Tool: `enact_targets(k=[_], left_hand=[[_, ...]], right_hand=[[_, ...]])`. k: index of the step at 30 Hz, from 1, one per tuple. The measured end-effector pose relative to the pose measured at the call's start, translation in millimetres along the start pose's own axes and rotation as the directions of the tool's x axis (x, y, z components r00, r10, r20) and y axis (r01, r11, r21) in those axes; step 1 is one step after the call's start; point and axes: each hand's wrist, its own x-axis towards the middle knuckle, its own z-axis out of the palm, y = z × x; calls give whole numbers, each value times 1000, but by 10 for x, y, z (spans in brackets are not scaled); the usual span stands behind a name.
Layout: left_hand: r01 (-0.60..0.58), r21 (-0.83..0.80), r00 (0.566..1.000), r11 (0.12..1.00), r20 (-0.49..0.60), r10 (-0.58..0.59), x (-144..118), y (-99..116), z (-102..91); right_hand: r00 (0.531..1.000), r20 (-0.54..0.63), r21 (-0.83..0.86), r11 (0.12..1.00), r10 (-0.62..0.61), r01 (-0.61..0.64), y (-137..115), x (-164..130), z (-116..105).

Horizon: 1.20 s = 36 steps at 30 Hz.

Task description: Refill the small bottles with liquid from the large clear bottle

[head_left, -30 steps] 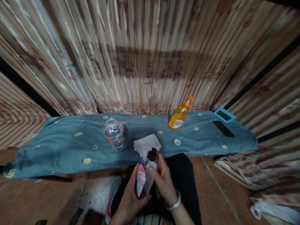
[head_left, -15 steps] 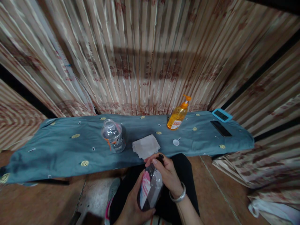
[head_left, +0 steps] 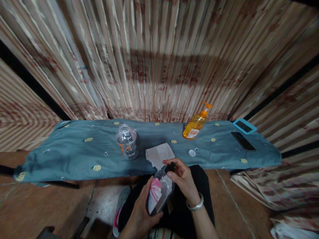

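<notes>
Down in the lap, the left hand [head_left: 139, 215] wraps the lower body of a bottle [head_left: 159, 192] with a pink-and-white label, fingers closed round it from beneath and tilting it so the neck points up and away. The right hand [head_left: 183, 177] sits at the top, thumb and fingers pinched shut on the black cap [head_left: 170, 167]; a bangle [head_left: 195, 206] circles that wrist. The step looks like working the cap, so I judge it goes best with the left hand holding the body firm and upright enough to keep the contents from the neck, while the right turns from the fingertips, not the wrist.

Just beyond the cap, a white napkin [head_left: 159, 154] lies on the blue cloth [head_left: 62, 156], near its front edge. To its left stands an open clear jar [head_left: 127, 142]; to its right lies a small white lid [head_left: 192, 152]. Farther back is an orange pump bottle [head_left: 196, 122], and at the far right a dark phone [head_left: 243, 141] beside a blue-cased one [head_left: 244, 126]. Striped curtains [head_left: 154, 59] hang behind.
</notes>
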Motion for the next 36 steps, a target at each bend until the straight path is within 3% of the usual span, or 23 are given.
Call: enact_targets(k=[7, 15, 18, 23, 28, 32, 36], left_hand=[[-22, 14, 999, 1000, -45, 23, 40, -19, -17], [38, 32, 998, 999, -57, -36, 86, -14, -105], [65, 36, 996, 997, -62, -62, 89, -53, -142], [48, 25, 998, 999, -49, -47, 93, -104, -187], [57, 11, 998, 998, -23, -57, 128, -77, -200], [68, 13, 998, 998, -7, -68, 181, -59, -241], [87, 11, 996, 996, -1, -87, 233, -108, -298]], right_hand=[[998, 68, -43, 999, 16, -13, 14, 66, 12], [993, 116, -67, 998, 22, -14, 23, 108, 87], [999, 41, -135, 991, -11, 16, 227, 186, -12], [982, -167, -429, 903, -85, 5, 807, 501, -180], [971, -195, -611, 792, -139, -9, 1310, 731, -68], [964, -198, -680, 734, -175, -7, 1486, 741, 20], [930, -293, -714, 698, -223, -58, 1472, 806, -159]])
